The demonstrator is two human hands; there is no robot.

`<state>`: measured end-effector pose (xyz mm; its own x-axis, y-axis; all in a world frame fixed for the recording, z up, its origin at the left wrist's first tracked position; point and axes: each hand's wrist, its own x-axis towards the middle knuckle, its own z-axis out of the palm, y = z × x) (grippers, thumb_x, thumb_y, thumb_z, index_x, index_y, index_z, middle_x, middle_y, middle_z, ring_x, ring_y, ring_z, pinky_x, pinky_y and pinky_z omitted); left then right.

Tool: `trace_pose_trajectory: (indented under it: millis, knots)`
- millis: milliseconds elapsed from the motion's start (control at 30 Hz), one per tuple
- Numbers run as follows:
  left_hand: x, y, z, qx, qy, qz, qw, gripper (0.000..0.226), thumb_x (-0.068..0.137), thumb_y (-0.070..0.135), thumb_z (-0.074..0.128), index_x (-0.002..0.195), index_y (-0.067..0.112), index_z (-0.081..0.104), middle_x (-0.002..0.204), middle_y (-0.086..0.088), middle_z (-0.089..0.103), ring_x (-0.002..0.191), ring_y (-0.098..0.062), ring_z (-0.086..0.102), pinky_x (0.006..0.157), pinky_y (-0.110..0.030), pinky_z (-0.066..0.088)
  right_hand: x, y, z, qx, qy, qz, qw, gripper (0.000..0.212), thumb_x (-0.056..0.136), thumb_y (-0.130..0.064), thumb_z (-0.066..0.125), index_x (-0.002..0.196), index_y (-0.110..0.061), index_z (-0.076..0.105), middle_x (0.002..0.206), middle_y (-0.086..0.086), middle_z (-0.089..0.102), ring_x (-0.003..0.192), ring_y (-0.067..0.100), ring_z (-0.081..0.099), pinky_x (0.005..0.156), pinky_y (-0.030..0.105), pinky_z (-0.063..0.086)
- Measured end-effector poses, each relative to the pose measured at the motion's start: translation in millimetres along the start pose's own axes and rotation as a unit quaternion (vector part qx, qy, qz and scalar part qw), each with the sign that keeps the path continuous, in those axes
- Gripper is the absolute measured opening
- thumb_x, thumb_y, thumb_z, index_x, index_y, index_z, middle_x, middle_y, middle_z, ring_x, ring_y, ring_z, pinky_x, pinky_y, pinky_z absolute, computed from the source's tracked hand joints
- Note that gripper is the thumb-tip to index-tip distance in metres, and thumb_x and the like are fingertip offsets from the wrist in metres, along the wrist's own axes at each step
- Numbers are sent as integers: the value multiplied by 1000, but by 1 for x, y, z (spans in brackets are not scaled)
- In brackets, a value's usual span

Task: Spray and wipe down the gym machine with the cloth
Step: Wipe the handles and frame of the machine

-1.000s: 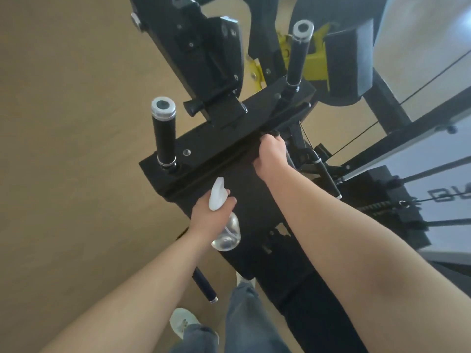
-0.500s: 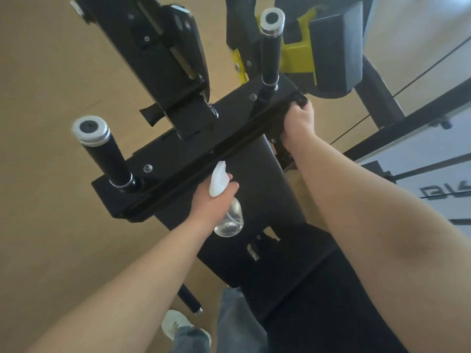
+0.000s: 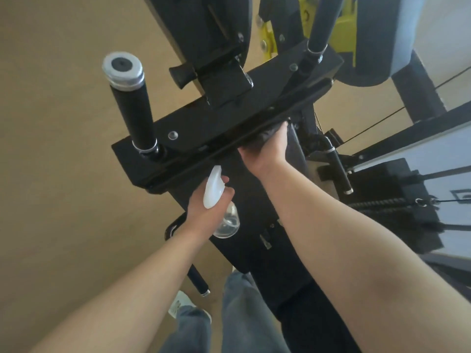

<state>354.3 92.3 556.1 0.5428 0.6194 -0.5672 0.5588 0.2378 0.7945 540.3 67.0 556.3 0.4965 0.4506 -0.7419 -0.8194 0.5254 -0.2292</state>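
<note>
A black gym machine (image 3: 229, 118) fills the middle of the view, with a flat black crossbar and an upright black handle (image 3: 131, 108) capped in silver at its left. My left hand (image 3: 206, 207) grips a clear spray bottle (image 3: 226, 222) with a white trigger head, held over the black pad just below the crossbar. My right hand (image 3: 267, 149) presses a dark cloth (image 3: 272, 132) against the crossbar's front edge, right of centre. The cloth is mostly hidden under my fingers.
A second upright handle (image 3: 323, 24) rises at the far right end of the crossbar, beside yellow parts (image 3: 341, 34) and a black pad (image 3: 377, 47). Cables and a weight stack frame (image 3: 397, 200) stand on the right. Tan floor (image 3: 63, 174) lies on the left. My legs and shoe (image 3: 183, 307) are below.
My right hand with the cloth has slid back left along the crossbar from its far right end. My left hand keeps holding the bottle in about the same place.
</note>
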Motion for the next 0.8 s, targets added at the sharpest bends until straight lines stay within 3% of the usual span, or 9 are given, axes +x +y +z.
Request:
trace_pose_trajectory:
  millis: [200, 333, 400, 467, 633, 800]
  knots:
    - [-18, -28, -12, -22, 53, -12, 998, 27, 93, 29, 72, 118, 33, 62, 104, 14, 65, 102, -10, 64, 87, -30, 52, -33, 60, -9, -89, -37, 169, 981, 64, 98, -65, 42, 134, -15, 61, 137, 17, 62, 123, 42, 57, 104, 56, 47]
    - [-22, -36, -15, -12, 45, -6, 999, 26, 91, 34, 74, 115, 38, 65, 109, 10, 65, 105, -19, 64, 90, -30, 55, -27, 43, -3, -50, 0, 91, 995, 50, 104, -50, 38, 114, -12, 69, 122, 16, 67, 112, 39, 61, 102, 53, 46]
    - [-18, -35, -16, 6, 32, -3, 999, 32, 83, 47, 71, 114, 43, 64, 113, 7, 63, 106, -22, 64, 88, -32, 57, -19, 21, 4, -20, -3, 42, 999, 45, 106, -45, 37, 98, -16, 70, 103, 14, 71, 99, 34, 66, 94, 46, 52]
    - [-9, -32, -12, -1, 28, 0, 1000, 31, 81, 47, 71, 111, 43, 65, 114, 3, 62, 105, -23, 64, 82, -30, 56, -3, -10, 8, 17, 3, -16, 1000, 45, 106, -43, 35, 93, -18, 69, 97, 11, 73, 95, 31, 67, 88, 42, 54]
    - [12, -23, 12, 4, 2, 12, 1000, 22, 95, 28, 70, 114, 36, 64, 106, 0, 61, 97, -20, 62, 77, -27, 53, 35, -106, 11, 17, 30, -111, 993, 54, 106, -45, 29, 129, -14, 68, 138, 13, 67, 129, 39, 59, 115, 57, 40]
    - [20, -10, 30, -8, -21, 22, 999, 23, 95, 25, 69, 115, 35, 64, 112, -2, 63, 105, -22, 65, 80, -25, 53, 48, -138, 3, 19, 27, -123, 992, 57, 107, -52, 30, 140, -15, 60, 140, 15, 64, 131, 43, 57, 116, 56, 39]
